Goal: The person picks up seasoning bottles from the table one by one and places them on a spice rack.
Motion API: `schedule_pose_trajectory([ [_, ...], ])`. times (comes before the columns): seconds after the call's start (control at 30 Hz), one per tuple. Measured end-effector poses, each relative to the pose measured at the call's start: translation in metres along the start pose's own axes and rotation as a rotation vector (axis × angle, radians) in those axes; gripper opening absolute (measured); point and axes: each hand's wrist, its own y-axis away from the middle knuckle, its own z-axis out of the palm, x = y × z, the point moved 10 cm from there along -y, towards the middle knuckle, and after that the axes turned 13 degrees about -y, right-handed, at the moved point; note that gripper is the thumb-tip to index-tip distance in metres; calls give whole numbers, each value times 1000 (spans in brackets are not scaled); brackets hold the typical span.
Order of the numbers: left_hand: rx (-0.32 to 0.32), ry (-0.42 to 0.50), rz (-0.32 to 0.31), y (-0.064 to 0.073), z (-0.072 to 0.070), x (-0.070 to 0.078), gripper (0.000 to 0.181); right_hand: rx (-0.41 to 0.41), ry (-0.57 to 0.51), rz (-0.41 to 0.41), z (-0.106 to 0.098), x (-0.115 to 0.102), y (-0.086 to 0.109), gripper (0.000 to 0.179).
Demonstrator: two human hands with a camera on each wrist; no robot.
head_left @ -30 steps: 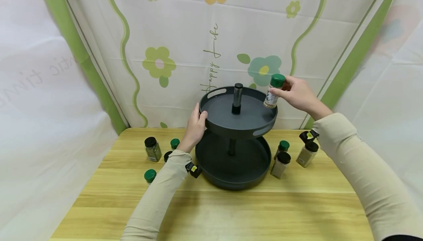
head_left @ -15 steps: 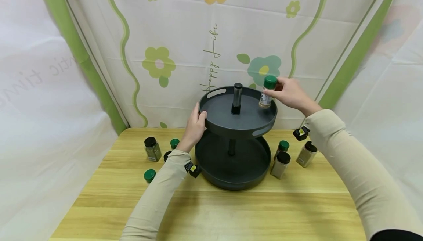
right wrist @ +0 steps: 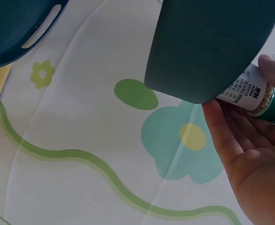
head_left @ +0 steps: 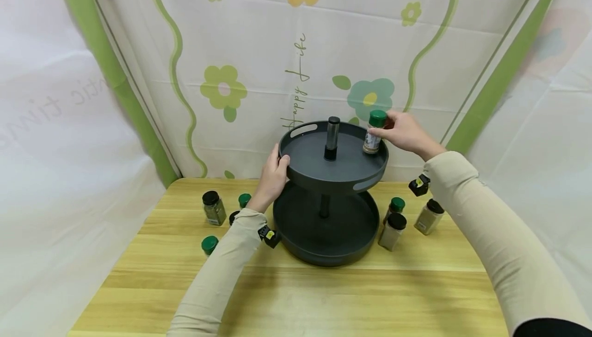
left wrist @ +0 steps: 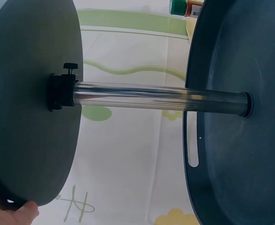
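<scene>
A two-tier dark grey round stand has an upper tray (head_left: 305, 157) and a lower tray (head_left: 333, 242) on a central post (head_left: 332, 134). My left hand (head_left: 272, 178) holds the upper tray's left rim, its thumb (left wrist: 28, 212) on the edge in the left wrist view. On the right, my right hand (head_left: 409, 132) grips a spice jar (head_left: 372, 141) with a green lid and white label. Nearly upright, the jar stands inside the upper tray's right rim, its base right at the tray floor. The tray wall hides its lower part in the right wrist view.
Left of the stand, a black-lidded spice jar (head_left: 214, 209) and a green-lidded one (head_left: 209, 245) stand on the wooden table (head_left: 305, 301), with others partly behind my left arm. Black-lidded jars (head_left: 392, 233) and a green-lidded one (head_left: 396, 204) stand at right. A patterned curtain (head_left: 259, 44) hangs behind.
My right hand has carried the spice jar left from the upper tray's right edge, then lowered it toward the tray floor. The left hand stays on the rim.
</scene>
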Motion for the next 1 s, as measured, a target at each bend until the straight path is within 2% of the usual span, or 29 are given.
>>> schedule_pose_trajectory([
  [0.3,-3,4,-14,1,-1,-3,58,-45,0,14,5,5,-8,45],
  [0.63,-8,-18,-18,1,-2,-1,59,-30,7,18,7,6,-12,41],
  [1.0,-19,-36,-15,0,-2,1,60,-29,-8,50,8,9,-9,45],
])
